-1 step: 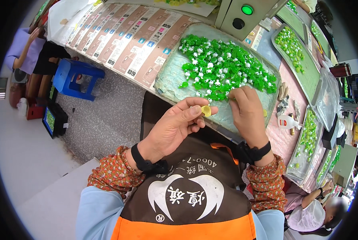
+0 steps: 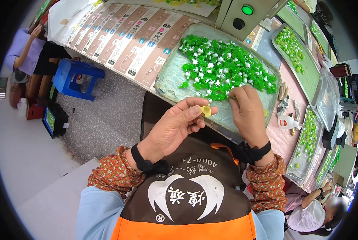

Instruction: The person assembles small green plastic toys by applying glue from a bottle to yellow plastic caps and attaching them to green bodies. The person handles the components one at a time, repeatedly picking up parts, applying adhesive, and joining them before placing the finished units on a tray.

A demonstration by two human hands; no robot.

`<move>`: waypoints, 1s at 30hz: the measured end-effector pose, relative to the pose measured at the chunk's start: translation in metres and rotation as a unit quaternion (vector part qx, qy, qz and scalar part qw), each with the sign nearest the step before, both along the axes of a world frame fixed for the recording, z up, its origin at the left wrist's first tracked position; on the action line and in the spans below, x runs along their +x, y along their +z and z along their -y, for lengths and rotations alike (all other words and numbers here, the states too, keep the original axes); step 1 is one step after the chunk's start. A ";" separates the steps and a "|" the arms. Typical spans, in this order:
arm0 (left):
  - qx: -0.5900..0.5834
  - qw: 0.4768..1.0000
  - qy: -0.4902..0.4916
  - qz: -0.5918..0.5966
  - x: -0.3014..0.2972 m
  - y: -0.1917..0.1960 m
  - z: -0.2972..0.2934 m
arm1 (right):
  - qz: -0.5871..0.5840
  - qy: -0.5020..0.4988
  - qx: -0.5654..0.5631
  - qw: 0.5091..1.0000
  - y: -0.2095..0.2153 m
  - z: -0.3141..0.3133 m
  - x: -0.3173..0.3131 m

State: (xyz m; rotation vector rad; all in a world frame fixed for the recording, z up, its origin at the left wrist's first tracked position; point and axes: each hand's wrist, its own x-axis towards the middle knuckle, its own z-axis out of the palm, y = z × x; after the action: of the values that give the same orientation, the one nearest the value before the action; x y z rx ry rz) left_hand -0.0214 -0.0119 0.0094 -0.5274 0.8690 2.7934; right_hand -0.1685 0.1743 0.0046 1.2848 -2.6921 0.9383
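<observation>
My left hand (image 2: 175, 128) pinches a small yellow cap-shaped piece (image 2: 205, 111) between thumb and forefinger, just in front of the near rim of a large grey-green tray (image 2: 169, 78). The tray holds a heap of several small green figures with white spots (image 2: 223, 68). My right hand (image 2: 247, 116) rests palm down on the near edge of that heap, fingers curled among the green pieces. Its fingertips are hidden, so I cannot tell whether it grips one. Both wrists wear black bands.
More trays of green pieces lie at the right (image 2: 295, 48) and lower right (image 2: 307, 140). A small white bottle (image 2: 285, 121) stands between them. A grey box with a green light (image 2: 247, 10) sits behind. Printed cards (image 2: 119, 40), a blue stool (image 2: 73, 78) and seated people (image 2: 23, 52) (image 2: 315, 208) surround.
</observation>
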 end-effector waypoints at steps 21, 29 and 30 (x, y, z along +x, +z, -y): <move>0.030 0.999 0.004 0.015 0.006 -0.005 0.000 | -0.019 -0.025 0.062 0.998 0.006 -0.019 0.016; 0.033 0.999 0.006 0.016 0.007 -0.007 -0.001 | 0.017 -0.038 0.036 0.998 0.015 -0.014 0.027; 0.033 0.999 0.006 0.018 0.007 -0.007 -0.001 | 0.014 -0.027 0.036 0.999 0.014 -0.014 0.027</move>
State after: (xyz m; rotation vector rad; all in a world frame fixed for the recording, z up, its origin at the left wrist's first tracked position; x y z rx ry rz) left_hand -0.0147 -0.0109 0.0028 -0.5714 0.7648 2.8045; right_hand -0.1417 0.1886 0.0186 1.2144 -2.7913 0.8671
